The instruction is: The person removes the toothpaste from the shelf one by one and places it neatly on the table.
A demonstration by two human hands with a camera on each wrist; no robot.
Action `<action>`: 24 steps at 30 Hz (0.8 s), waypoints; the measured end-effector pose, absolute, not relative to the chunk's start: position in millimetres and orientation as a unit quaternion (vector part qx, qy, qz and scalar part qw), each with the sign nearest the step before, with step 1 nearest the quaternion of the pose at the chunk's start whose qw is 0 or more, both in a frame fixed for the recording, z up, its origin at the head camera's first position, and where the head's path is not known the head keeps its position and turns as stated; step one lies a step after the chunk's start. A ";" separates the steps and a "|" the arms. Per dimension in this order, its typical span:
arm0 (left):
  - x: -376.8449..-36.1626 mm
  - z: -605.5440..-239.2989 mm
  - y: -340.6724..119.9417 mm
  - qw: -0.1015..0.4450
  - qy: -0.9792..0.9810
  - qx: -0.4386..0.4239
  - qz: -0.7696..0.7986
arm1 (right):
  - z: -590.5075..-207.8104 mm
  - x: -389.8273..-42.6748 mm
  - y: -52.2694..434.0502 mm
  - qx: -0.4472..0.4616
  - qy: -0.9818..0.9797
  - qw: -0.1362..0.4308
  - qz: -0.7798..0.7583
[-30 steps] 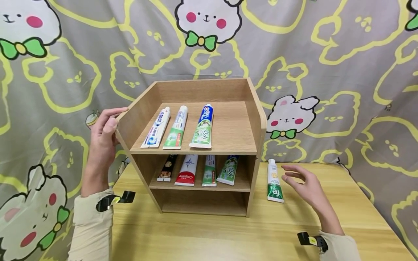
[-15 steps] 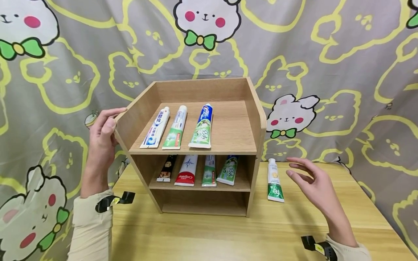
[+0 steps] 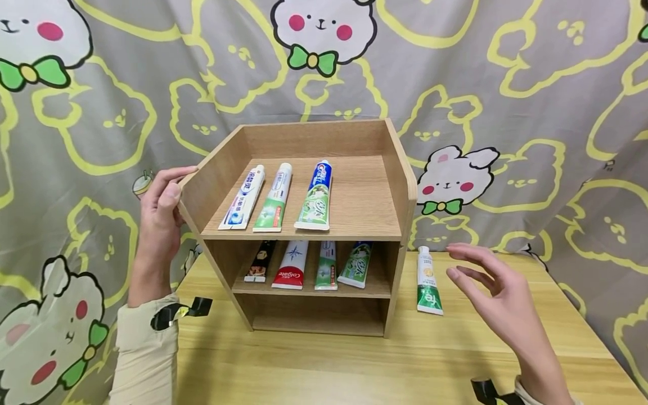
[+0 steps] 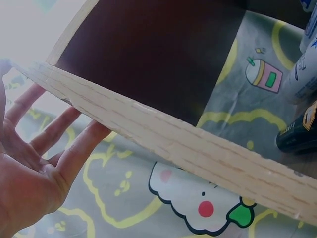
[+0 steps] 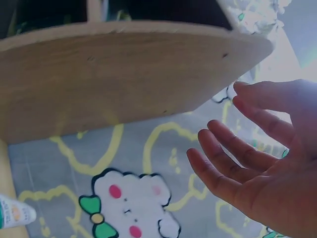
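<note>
A wooden shelf unit [image 3: 402, 174] stands on the table. Three toothpaste tubes [image 3: 315, 196] lie on its top board and several more [image 3: 291, 265] on the middle board. My left hand [image 3: 161, 202] rests against the unit's left side panel [image 4: 173, 144], fingers straight along the outside and the index fingertip at the top edge. Another green and white toothpaste tube [image 3: 428, 279] lies on the table just right of the unit. My right hand [image 3: 488, 284] hovers to the right of that tube, fingers spread and relaxed, touching nothing. In the right wrist view the right hand [image 5: 257, 163] is beside the unit's right wall [image 5: 114, 74].
The light wooden table [image 3: 329, 365] extends in front of and to the right of the unit. A grey curtain with bunny prints [image 3: 531, 84] hangs close behind and at both sides. The table's right edge lies near my right forearm.
My right hand has drifted right and slightly up, away from the tube on the table, still holding nothing. The left hand stays on the side panel.
</note>
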State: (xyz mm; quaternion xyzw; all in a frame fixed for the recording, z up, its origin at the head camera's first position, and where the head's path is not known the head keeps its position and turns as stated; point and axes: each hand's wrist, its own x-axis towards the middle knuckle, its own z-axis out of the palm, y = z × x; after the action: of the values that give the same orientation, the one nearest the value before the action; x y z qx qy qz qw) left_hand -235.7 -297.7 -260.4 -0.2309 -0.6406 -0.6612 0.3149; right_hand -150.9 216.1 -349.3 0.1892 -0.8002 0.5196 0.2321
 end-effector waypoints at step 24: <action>-232.9 -258.5 -296.5 0.310 -0.640 -0.221 -0.668 | -308.6 -121.5 136.3 0.326 -0.739 0.354 0.471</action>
State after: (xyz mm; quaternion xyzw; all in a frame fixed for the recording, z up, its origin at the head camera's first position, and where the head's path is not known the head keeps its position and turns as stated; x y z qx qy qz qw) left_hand -232.9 -296.5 -258.5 -0.2210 -0.6397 -0.6678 0.3099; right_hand -121.5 136.3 -308.6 0.3255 -0.7395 0.4708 0.3544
